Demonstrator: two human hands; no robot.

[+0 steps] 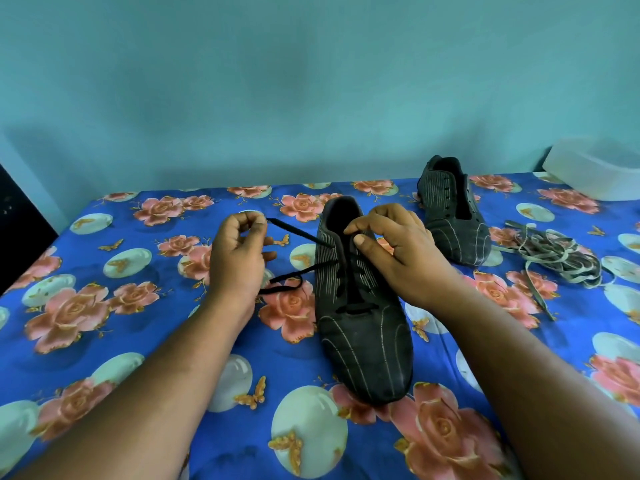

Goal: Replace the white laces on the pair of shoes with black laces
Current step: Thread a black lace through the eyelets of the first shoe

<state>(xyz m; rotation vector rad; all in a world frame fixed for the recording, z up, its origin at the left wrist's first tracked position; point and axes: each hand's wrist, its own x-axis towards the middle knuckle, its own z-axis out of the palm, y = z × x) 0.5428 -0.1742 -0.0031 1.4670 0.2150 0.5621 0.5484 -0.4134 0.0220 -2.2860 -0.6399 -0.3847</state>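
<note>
A dark striped shoe point(363, 341) lies in the middle of the blue flowered cloth point(138, 341), toe toward me. A black lace point(294, 233) is threaded through its eyelets. My left hand point(239, 258) pinches one end of that lace and holds it out to the left of the shoe. My right hand point(398, 251) grips the shoe's upper edge by the tongue, thumb and fingers closed on it. A second dark shoe point(453, 216), with empty eyelets, lies behind to the right. A heap of dirty white laces point(557, 258) lies right of it.
A white plastic tub point(595, 168) stands at the far right corner. A teal wall rises behind the bed. A dark object sits past the left edge of the cloth.
</note>
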